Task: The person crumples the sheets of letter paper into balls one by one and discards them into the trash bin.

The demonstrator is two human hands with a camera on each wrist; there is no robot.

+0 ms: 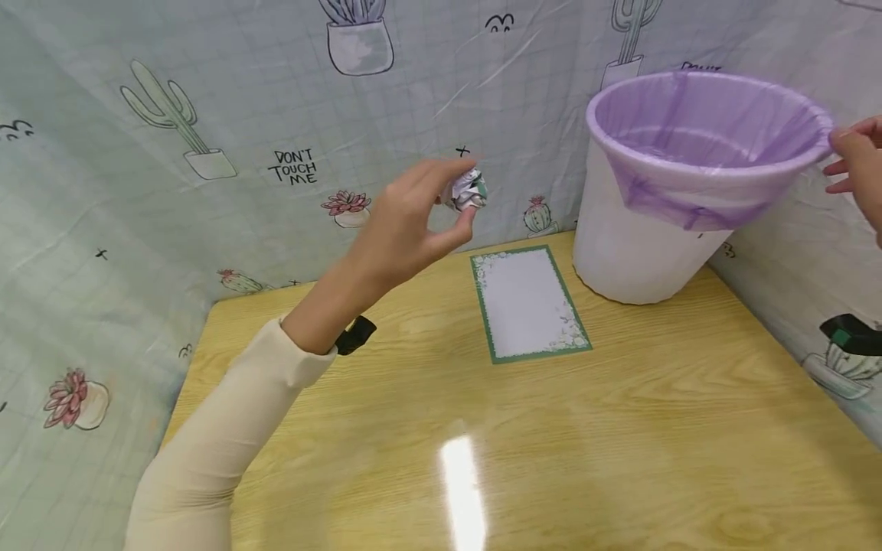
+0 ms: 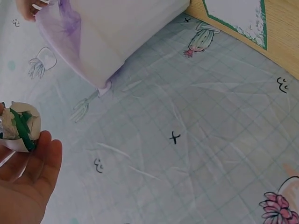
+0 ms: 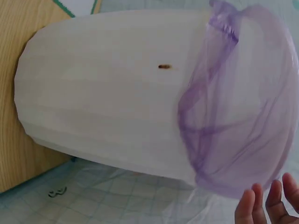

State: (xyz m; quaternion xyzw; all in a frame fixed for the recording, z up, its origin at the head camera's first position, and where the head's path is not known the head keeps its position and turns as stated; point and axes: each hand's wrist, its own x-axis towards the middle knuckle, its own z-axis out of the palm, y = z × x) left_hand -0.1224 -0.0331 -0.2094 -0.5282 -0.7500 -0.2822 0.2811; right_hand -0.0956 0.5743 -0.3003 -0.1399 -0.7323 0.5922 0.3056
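My left hand (image 1: 406, 222) pinches a crumpled paper ball (image 1: 470, 190) between thumb and fingers, in the air left of the bin. Green and white creases show on the ball (image 2: 21, 126) in the left wrist view. A white trash bin (image 1: 623, 229) with a purple liner (image 1: 689, 191) folded over its rim stands upright at the back right. At the bin's right side is my right hand (image 1: 861, 164), its thumb tip right at the rim. Spread, fairly straight fingers (image 3: 275, 203) show beside the lined rim in the right wrist view.
A flat white sheet with a green floral border (image 1: 527, 306) lies on the wooden table (image 1: 413, 405), left of the bin. Cloth printed with cacti (image 1: 276, 99) hangs behind the table and at both sides. Light reflects off the tabletop near the front.
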